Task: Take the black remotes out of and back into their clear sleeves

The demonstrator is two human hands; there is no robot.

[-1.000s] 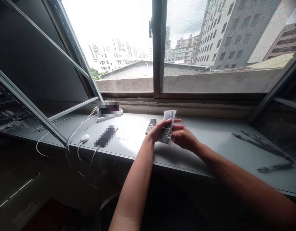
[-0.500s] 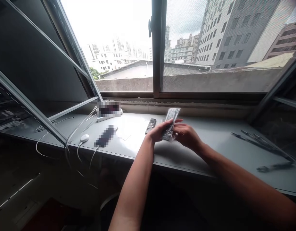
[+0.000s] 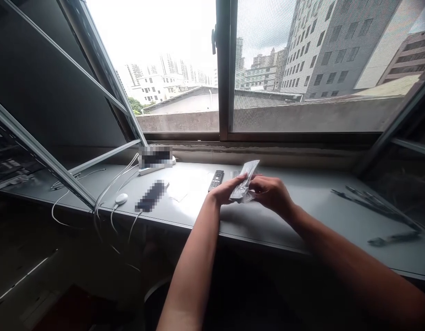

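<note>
My left hand is closed around a crinkled clear plastic bag, its thumb across the near face. The bag is tilted above the table and its upper end points away to the right. Something dark shows at the bag's lower edge, too covered to name. From the right, my right hand pinches the loose plastic at the bag's side with bent fingers. Just left of the bag, a dark remote control with rows of buttons lies on the table, partly behind my left hand.
Left on the grey table are a blurred-out phone-like item, a white round device and a white power strip with cables. Dark cables lie at right. Metal frame bars slant at left; a window stands behind.
The plastic bag has tipped over flatter, so its pale side covers the dark thing seen in it before. My right hand has shifted slightly along the bag's edge.
</note>
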